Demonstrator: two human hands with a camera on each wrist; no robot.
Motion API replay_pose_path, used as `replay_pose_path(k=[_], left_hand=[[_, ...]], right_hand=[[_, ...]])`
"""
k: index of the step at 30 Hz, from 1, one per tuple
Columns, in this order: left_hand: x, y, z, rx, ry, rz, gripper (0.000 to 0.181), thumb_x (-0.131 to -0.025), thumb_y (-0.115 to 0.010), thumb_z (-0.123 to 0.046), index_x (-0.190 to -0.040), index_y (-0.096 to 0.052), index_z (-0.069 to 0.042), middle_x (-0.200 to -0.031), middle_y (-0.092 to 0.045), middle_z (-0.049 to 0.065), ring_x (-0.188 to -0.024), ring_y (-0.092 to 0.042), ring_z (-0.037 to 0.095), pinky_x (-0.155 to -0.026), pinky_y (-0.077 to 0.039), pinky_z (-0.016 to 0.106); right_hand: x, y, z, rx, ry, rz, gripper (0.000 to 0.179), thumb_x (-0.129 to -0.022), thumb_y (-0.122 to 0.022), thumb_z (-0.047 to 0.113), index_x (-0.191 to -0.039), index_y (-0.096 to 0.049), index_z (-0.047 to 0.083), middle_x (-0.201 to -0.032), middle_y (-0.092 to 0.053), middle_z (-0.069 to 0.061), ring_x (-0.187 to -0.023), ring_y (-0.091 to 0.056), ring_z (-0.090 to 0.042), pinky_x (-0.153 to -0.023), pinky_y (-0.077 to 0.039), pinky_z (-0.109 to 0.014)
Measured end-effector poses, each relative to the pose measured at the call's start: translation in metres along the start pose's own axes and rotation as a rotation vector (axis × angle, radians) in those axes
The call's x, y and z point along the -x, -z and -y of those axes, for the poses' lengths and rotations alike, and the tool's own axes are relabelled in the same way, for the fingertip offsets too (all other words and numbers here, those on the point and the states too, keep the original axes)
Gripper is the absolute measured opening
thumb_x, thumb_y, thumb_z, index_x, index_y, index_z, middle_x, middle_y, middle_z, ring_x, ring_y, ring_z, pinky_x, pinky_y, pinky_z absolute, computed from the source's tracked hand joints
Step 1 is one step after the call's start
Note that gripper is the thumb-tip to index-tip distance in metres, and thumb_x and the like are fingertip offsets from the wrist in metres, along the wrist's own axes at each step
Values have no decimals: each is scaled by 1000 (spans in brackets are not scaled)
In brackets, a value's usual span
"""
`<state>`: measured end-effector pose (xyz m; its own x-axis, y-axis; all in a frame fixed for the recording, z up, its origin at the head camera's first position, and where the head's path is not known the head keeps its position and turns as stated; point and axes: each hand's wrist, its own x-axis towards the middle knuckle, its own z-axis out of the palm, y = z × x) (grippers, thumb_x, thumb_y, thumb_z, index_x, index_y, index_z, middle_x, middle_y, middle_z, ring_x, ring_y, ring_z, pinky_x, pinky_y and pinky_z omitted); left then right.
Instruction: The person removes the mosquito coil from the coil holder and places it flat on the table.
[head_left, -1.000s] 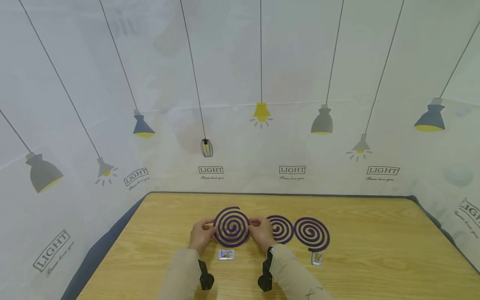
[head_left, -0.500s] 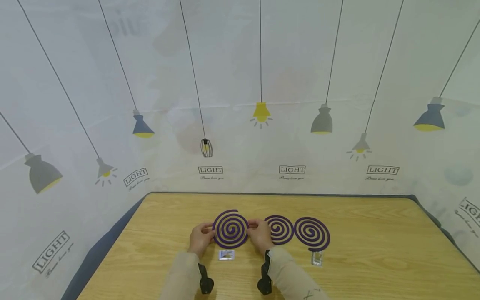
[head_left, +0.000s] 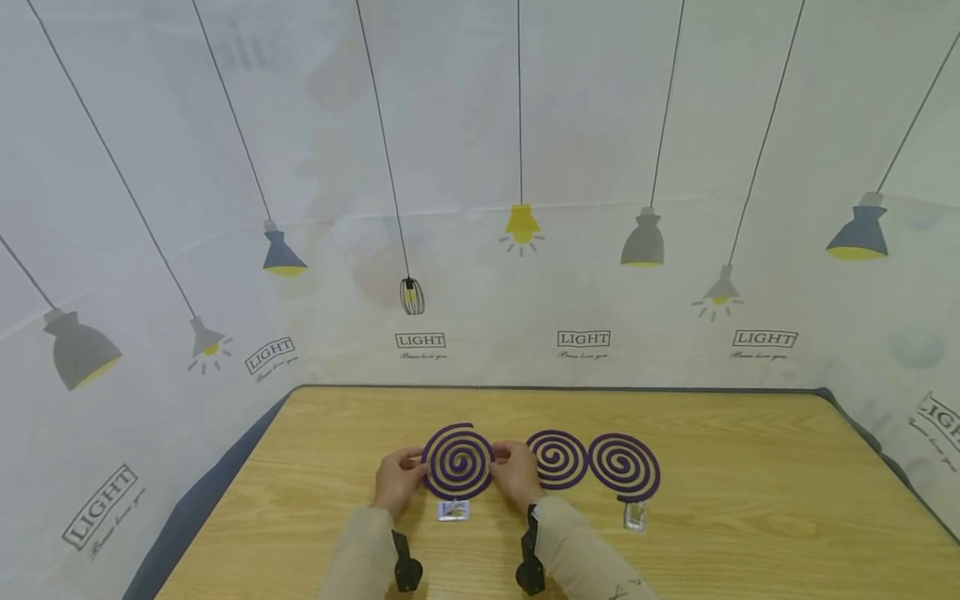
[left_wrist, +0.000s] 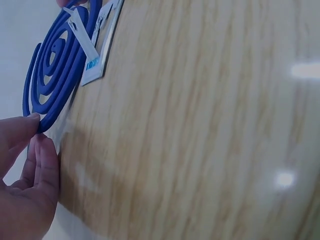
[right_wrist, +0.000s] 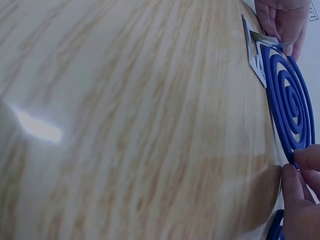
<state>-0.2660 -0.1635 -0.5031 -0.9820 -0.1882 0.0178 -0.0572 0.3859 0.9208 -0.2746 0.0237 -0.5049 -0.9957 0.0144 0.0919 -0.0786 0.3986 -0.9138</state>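
Note:
A purple mosquito coil (head_left: 462, 463) is held at its two sides above the table. My left hand (head_left: 397, 482) pinches the left edge between thumb and fingers, and my right hand (head_left: 517, 475) pinches the right edge. Just below the coil in the head view lies a small metal coil stand (head_left: 453, 511). In the left wrist view the coil (left_wrist: 75, 72), which looks blue there, is tilted, and a raised strip of the stand (left_wrist: 91, 71) overlaps it. The right wrist view shows the stand (right_wrist: 255, 60) close beside the coil's lower rim.
Two more mosquito coils lie to the right, a nearer coil (head_left: 556, 459) partly behind the right hand and a farther coil (head_left: 624, 468). By the farther one lies a second metal stand (head_left: 634, 517). The wooden table (head_left: 750, 500) meets a lamp-printed wall cloth (head_left: 480, 367).
Both hands have moved the held mosquito coil slightly left and nearer to me, closer to the stand below it. The other coils and the second stand have stayed put.

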Motion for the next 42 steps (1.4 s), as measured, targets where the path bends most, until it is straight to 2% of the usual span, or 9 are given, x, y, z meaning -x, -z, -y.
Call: replay_pose_path(k=[5,11,17,22,32,37,42], left_hand=[[1,2,0,15,-4,14,28,-76,-62,4,-103,-59,10,-78,-59,12,-64,-53,13,-57,-48,24],[5,4,-2,12,11,29,30,-77,-62,2,-104,-58,11,-80,-58,13,-68,-53,15,-60,-48,25],[7,6,-4,-49,2,37,28,-76,-64,0,-102,-60,9,-77,-58,9,-68,-51,15,-58,-43,23],[9,8,-6,-86,0,53,27,-75,-64,1,-100,-60,9,-79,-60,11,-69,-51,16,-58,-41,23],[3,9,0,-45,20,118,27,-75,-62,4,-101,-59,11,-79,-60,10,-69,-53,13,-58,-44,22],[0,10,5,-43,12,121,27,-74,-63,5,-100,-60,11,-78,-57,8,-70,-50,14,-58,-43,22],[2,11,2,-2,22,135,29,-75,-62,5,-102,-58,13,-79,-57,10,-69,-51,13,-57,-44,22]], right_hand=[[2,1,1,53,42,7,27,-71,-62,-9,-97,-59,-10,-88,-62,-18,-79,-60,-26,-70,-51,-32],[4,2,1,56,43,36,28,-71,-63,-9,-99,-58,-10,-90,-61,-18,-81,-60,-26,-72,-50,-33],[6,4,1,83,49,55,28,-71,-63,-8,-98,-59,-10,-90,-61,-18,-80,-60,-26,-71,-50,-33],[6,5,1,103,36,69,29,-71,-64,-7,-99,-59,-10,-91,-61,-18,-80,-59,-26,-71,-50,-32],[6,7,-1,83,79,77,27,-70,-64,-9,-96,-59,-12,-88,-62,-19,-78,-59,-26,-68,-50,-30],[5,7,0,89,65,111,27,-71,-65,-7,-98,-59,-10,-88,-62,-17,-78,-58,-24,-69,-50,-30],[5,8,-1,100,70,112,26,-71,-65,-7,-97,-60,-10,-88,-62,-16,-78,-58,-23,-69,-50,-30]])
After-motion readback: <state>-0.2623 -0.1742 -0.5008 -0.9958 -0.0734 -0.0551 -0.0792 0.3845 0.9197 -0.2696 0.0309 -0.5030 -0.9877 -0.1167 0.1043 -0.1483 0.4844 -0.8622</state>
